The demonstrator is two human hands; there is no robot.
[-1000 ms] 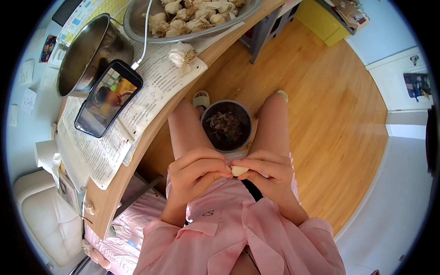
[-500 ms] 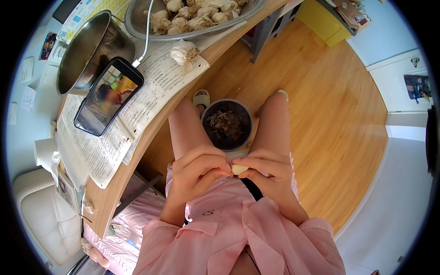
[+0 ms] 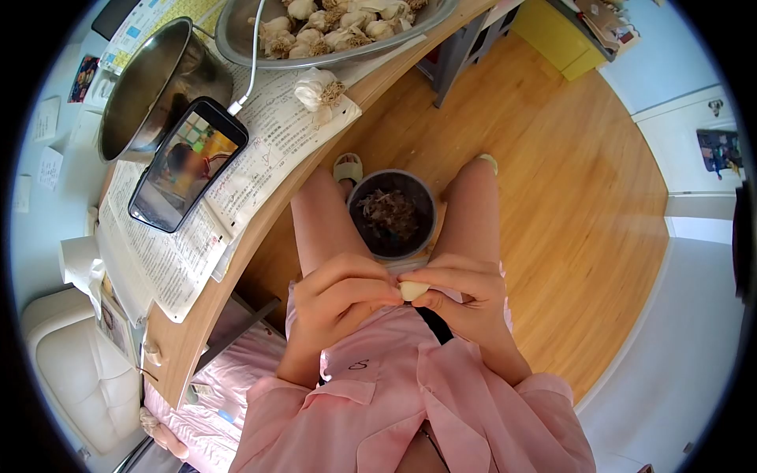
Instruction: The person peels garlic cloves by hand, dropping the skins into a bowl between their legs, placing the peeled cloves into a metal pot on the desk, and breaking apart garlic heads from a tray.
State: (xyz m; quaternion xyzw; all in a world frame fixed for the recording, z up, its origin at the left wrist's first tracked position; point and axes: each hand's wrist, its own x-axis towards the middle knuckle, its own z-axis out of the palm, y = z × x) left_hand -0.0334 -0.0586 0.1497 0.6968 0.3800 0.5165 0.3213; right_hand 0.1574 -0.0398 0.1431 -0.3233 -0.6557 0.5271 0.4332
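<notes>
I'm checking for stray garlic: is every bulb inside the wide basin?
No, one garlic bulb lies on the printed pages, outside the basin.

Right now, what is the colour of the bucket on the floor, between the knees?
The bucket is dark grey outside, as the head view shows.

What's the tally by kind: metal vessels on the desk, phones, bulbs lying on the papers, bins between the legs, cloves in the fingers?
Metal vessels: 2 (basin, pot)
Phone: 1
Loose bulb: 1
Bin: 1
Clove: 1
Total: 6
</notes>
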